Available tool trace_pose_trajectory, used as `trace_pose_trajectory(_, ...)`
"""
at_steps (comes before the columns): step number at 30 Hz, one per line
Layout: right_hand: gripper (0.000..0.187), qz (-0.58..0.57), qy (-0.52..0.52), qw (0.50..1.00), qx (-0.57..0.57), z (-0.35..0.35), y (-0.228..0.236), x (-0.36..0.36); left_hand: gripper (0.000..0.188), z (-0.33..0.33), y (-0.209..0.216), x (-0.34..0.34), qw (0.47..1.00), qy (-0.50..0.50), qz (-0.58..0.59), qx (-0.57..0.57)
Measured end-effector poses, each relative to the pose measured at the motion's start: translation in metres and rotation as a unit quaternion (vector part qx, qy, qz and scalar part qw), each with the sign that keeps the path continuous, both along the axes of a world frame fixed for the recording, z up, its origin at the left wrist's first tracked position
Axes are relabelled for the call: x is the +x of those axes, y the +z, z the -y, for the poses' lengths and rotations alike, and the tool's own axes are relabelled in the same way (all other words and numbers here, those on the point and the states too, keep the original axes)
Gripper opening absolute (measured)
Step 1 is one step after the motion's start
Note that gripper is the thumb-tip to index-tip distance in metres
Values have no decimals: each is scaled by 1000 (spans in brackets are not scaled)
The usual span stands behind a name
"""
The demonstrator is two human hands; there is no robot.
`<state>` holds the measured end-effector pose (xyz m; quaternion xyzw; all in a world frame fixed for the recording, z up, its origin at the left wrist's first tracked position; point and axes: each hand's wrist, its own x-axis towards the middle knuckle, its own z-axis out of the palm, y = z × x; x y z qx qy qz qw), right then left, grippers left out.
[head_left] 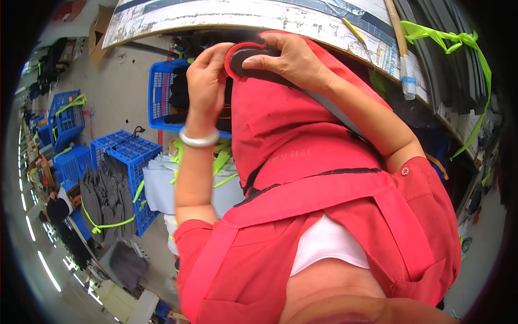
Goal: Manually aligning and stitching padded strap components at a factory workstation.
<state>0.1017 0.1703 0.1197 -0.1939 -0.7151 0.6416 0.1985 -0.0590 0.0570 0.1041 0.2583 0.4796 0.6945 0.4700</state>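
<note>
I pinch a dark sole (253, 54) with a red rim between both hands, held up near the bench edge (216, 24). My left hand (206, 75) grips its left end; my right hand (288, 56) presses on top, probably to steady it.

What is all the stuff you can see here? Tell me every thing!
oval piece: one, dark with a red rim, held up between both hands
worktable: one, white and scuffed, across the top
blue crates: several, blue, on the floor at left; one sits just under the hands
dark flat pieces: a bundle, grey, tied with a yellow-green strap, in a crate at left
dark sheets: a stack, grey, tied with a green strap, upper right
bracelet: one, silver, on the left wrist
red apron: one, red, on the person
left hand: gripping the oval piece's left edge
right hand: fingers on top of the oval piece
</note>
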Motion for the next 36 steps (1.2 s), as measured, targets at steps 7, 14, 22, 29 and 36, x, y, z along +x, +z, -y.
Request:
trace_pose_trajectory(7, 31, 70, 37, 995, 65, 8, -4, -2, 24, 7, -8, -28, 960, -243, 77, -113)
trace_pose_trajectory(14, 27, 5, 43, 998, -40, 13, -24, -1, 22, 15, -1, -7, 964, -236, 78, -98)
trace_pose_trajectory(22, 28, 65, 67, 995, 20, 7, -25, 0, 29, 19, -18, -11, 961, -216, 142, -103)
trace_pose_trajectory(29, 20, 65, 27, 991, 110, 20, -26, -10, 18, 22, -18, -5, 983, -129, -108, -70)
trace_pose_trajectory(36, 26, 118, -55, 980, 153, -13, -87, 7, 11, 20, 35, 9, 949, -67, -307, -16)
